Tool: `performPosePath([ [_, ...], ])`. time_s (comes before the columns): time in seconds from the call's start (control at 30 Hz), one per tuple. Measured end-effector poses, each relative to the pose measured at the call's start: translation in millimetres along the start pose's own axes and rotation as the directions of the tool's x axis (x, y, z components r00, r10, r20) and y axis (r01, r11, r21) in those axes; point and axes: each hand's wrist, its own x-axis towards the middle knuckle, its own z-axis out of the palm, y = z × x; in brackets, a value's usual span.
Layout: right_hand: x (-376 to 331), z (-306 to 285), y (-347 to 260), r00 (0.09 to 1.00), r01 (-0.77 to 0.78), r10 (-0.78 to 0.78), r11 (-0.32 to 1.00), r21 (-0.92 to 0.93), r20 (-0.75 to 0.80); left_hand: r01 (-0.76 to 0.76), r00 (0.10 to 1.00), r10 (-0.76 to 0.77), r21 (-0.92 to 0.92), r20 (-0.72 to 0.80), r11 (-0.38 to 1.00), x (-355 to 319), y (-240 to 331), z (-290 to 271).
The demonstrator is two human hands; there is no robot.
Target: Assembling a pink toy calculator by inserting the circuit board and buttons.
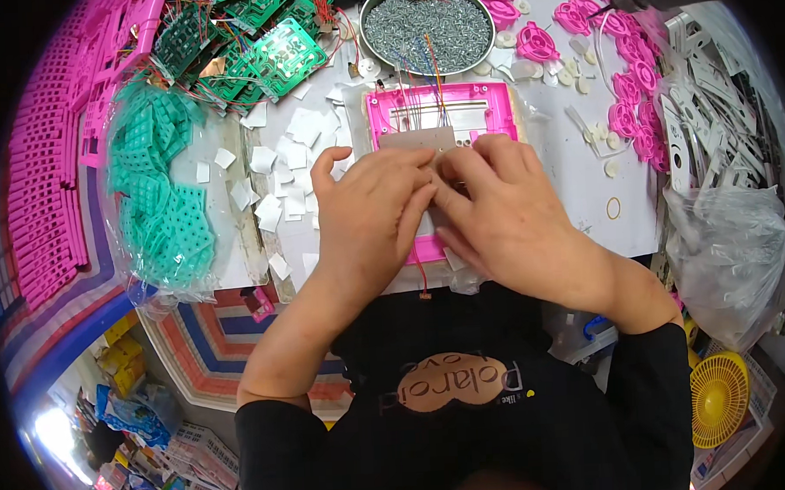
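A pink plastic housing (502,109) lies open in front of me, its near edge showing below my hands. Over its middle sits a brown circuit board (416,139), with thin wires (438,94) rising from its far side. My left hand (369,202) is closed, its bent fingers gripping the board's near part. Bent and closed too, my right hand (506,196) has thumb and fingers brought together beside the left fingertips; what they pinch is hidden. A red wire (420,268) with a small connector hangs from the housing's near edge.
Beyond the housing stands a round metal bowl (427,29) of screws. Green circuit boards (284,57) and bagged teal rubber keypads (163,202) lie left, near scattered white squares (305,152). Pink parts (631,86), a screwdriver tip (601,11) and bagged white parts (711,117) are right.
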Motion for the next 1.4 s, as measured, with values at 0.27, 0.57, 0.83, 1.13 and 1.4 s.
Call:
performPosePath([
  [0.27,1.0,-93.8,132.6,0.625,0.332,0.299,0.735,0.592,-0.722,0.04,0.999,-0.04,-0.046,0.002,0.998,-5.4,4.1,-1.3],
  [0.57,106.0,-76.0,104.4,0.907,0.39,-0.204,0.067,0.918,-0.37,0.002,1.0,-0.003,-0.039,-0.027,0.999,-15.5,3.6,4.1],
  [0.83,49.3,-18.5,11.9,0.933,0.34,0.081,0.116,0.933,-0.35,0.0,0.993,-0.005,-0.05,-0.115,0.999,-20.4,-6.4,10.9],
  [1.13,53.0,-2.5,6.8,0.922,0.348,0.139,0.108,0.931,-0.36,-0.013,0.984,-0.003,-0.089,-0.176,0.996,-22.5,-10.9,16.3],
  [1.4,53.2,-0.8,-5.4,0.927,0.273,0.204,0.211,0.938,-0.316,-0.04,0.98,0.023,-0.079,-0.199,0.996,-23.3,-13.4,19.0],
])
